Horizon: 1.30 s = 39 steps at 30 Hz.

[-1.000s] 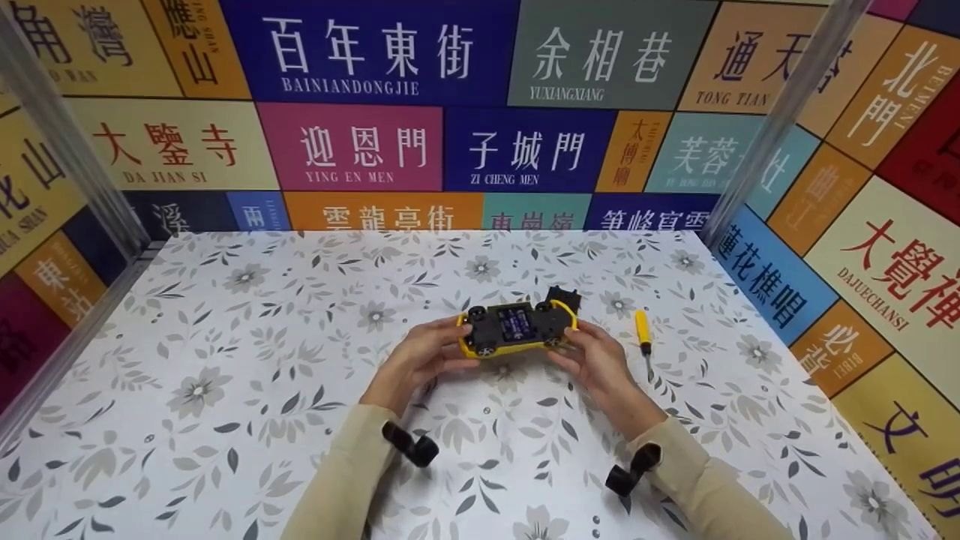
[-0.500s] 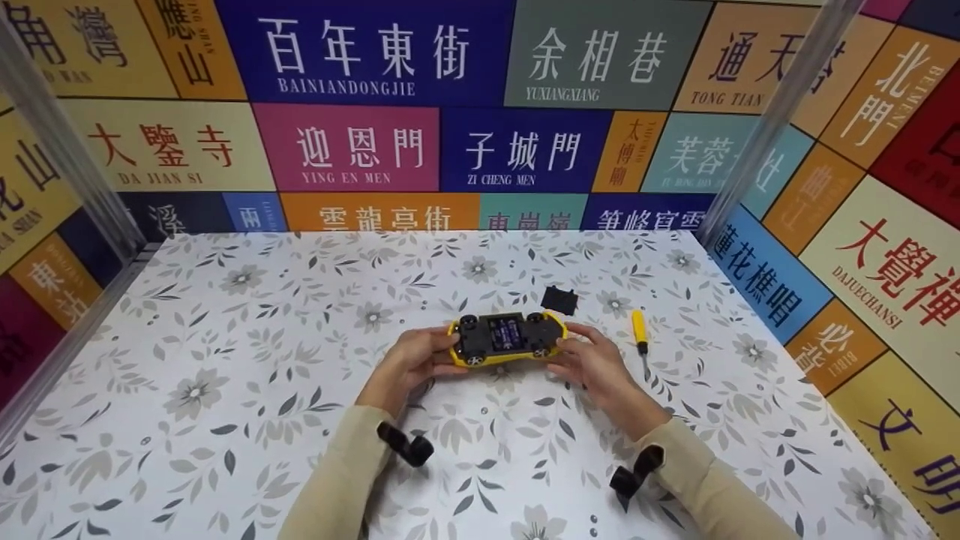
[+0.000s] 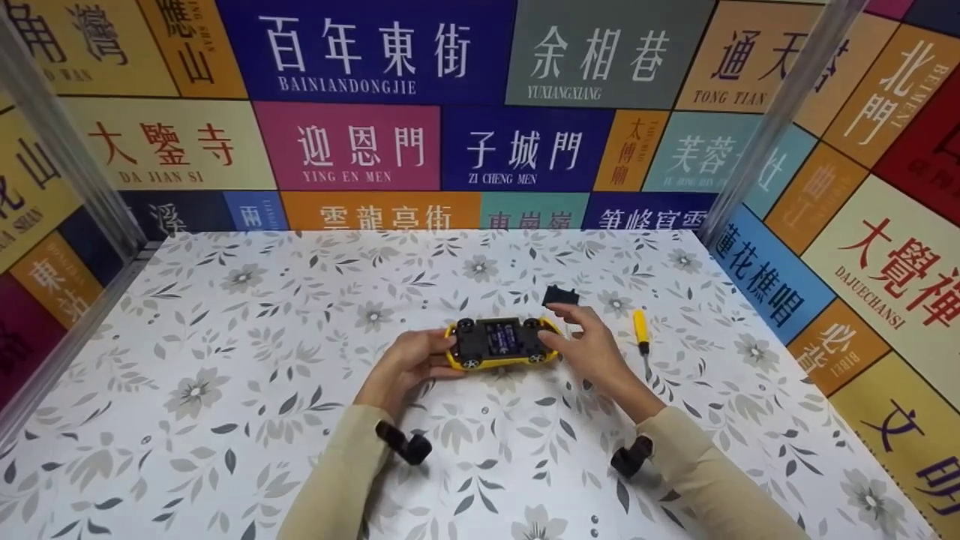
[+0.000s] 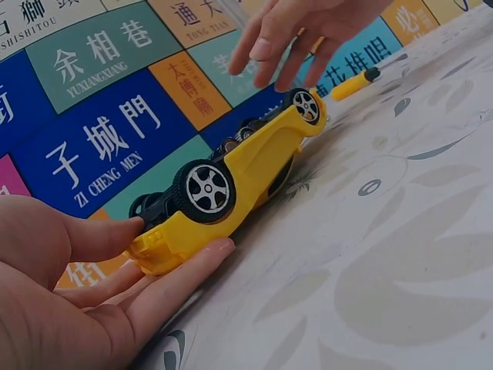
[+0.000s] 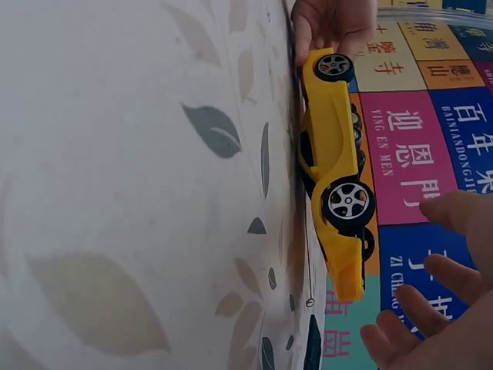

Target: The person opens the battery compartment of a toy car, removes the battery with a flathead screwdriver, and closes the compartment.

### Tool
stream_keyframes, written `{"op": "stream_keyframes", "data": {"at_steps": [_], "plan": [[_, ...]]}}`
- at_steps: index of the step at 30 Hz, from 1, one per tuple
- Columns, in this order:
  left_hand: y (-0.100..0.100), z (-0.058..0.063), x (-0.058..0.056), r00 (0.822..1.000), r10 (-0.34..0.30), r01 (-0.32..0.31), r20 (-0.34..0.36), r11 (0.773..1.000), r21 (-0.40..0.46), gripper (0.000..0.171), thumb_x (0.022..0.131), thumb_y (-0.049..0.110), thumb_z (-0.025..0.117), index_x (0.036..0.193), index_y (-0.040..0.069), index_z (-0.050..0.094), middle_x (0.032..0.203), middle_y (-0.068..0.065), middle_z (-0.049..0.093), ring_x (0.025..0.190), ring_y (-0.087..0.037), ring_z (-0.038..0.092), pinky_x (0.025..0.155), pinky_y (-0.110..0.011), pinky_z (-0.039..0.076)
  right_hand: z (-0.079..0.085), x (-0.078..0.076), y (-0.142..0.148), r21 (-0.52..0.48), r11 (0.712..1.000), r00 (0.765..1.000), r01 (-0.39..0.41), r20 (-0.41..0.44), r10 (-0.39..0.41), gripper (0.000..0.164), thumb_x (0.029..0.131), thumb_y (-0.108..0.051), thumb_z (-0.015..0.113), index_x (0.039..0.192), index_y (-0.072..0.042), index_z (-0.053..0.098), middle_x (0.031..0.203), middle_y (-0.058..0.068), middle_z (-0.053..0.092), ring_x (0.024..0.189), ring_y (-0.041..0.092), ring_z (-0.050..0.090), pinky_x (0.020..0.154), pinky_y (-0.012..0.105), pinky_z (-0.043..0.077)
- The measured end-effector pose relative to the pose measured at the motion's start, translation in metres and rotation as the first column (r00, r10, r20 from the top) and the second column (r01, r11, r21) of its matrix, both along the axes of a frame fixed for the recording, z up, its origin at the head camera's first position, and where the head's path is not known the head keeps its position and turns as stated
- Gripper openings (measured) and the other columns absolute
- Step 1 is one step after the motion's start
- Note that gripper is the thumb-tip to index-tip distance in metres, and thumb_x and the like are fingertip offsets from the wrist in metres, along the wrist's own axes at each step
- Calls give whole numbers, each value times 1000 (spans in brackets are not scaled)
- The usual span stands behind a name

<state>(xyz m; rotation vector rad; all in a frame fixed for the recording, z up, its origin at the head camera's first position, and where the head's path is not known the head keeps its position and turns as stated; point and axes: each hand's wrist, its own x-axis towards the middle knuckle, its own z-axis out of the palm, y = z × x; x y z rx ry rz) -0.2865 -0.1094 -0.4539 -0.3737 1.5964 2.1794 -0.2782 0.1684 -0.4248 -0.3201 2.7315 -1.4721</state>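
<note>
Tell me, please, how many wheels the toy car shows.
4 on the toy car: far wheel and near wheel by the left hand, another far wheel and another near wheel by the right hand.

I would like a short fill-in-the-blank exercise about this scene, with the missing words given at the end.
1. The left hand grips the toy car, which is turned upside ____.
2. The right hand is holding ____.
3. The flat piece just beyond the right hand in the head view is ____ in colour.
4. The screwdriver has a ____ handle.

Missing words: down; nothing; black; yellow.
</note>
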Motion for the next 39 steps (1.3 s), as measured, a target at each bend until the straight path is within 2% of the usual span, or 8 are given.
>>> {"op": "stream_keyframes", "data": {"at_steps": [3, 8, 14, 22, 29, 34, 36, 39], "plan": [[0, -2, -1, 1000, -14, 14, -3, 1000, -11, 41, 97, 2, 56, 137, -4, 55, 121, -29, 67, 95, -35, 75, 84, -46, 63, -1, -3, -4, 99, 992, 996, -73, -34, 77, 55, 94, -31, 70, 144, -15, 53, 147, 15, 45, 140, 37, 42, 115, 59, 38], [2, -4, -2, 1000, -22, 22, 17, 1000, -20, 42, 96, 3, 58, 138, -1, 56, 118, -27, 70, 90, -32, 75, 85, -46, 63, -4, -9, -10, 211, 963, 984, -168, -29, 178, 57, 93, -34, 71, 144, -17, 54, 156, 15, 34, 144, 41, 36, 114, 63, 37], [4, -3, -1, 999, -27, 27, 18, 999, -24, 43, 96, 3, 58, 139, -1, 55, 116, -27, 70, 87, -31, 75, 83, -45, 63, -6, -12, -15, 277, 938, 974, -209, -23, 224, 52, 93, -33, 71, 141, -18, 58, 157, 16, 33, 145, 43, 33, 112, 63, 38], [4, -4, 0, 999, -43, 43, -5, 998, -37, 43, 97, 3, 56, 140, -1, 54, 120, -29, 68, 92, -33, 75, 85, -47, 63, -6, -13, -18, 319, 920, 964, -229, -58, 260, 46, 93, -31, 71, 136, -16, 63, 151, 17, 40, 136, 40, 43, 108, 58, 43], [3, -4, 0, 1000, -32, 32, -1, 999, -31, 43, 97, 2, 56, 140, -1, 54, 124, -30, 66, 96, -35, 74, 85, -46, 63, -5, -11, -22, 367, 894, 952, -255, -66, 299, 40, 103, -29, 56, 139, -11, 60, 154, 19, 39, 142, 43, 38, 115, 62, 36], [1, -4, 0, 1000, -16, 17, 18, 1000, -26, 43, 97, 1, 56, 140, -2, 53, 126, -31, 64, 98, -36, 74, 85, -46, 63, -2, -10, -22, 345, 902, 950, -261, -77, 304, 31, 106, -28, 48, 122, -10, 67, 153, 17, 40, 145, 41, 35, 118, 62, 31], [0, -4, -1, 1000, -7, 7, 22, 1000, -27, 43, 97, 1, 56, 140, -3, 53, 126, -32, 64, 97, -37, 74, 84, -46, 63, -2, -10, -22, 346, 898, 944, -273, -83, 319, 29, 106, -29, 48, 114, -10, 68, 153, 17, 41, 144, 40, 35, 118, 62, 31], [-2, -2, -1, 1000, 1, 0, 19, 1000, -31, 42, 97, 1, 57, 139, -4, 54, 125, -32, 64, 96, -36, 74, 82, -45, 64, -1, -8, -22, 342, 895, 939, -287, -87, 334, 28, 104, -32, 52, 113, -12, 70, 151, 15, 43, 144, 38, 35, 118, 62, 30]]}}
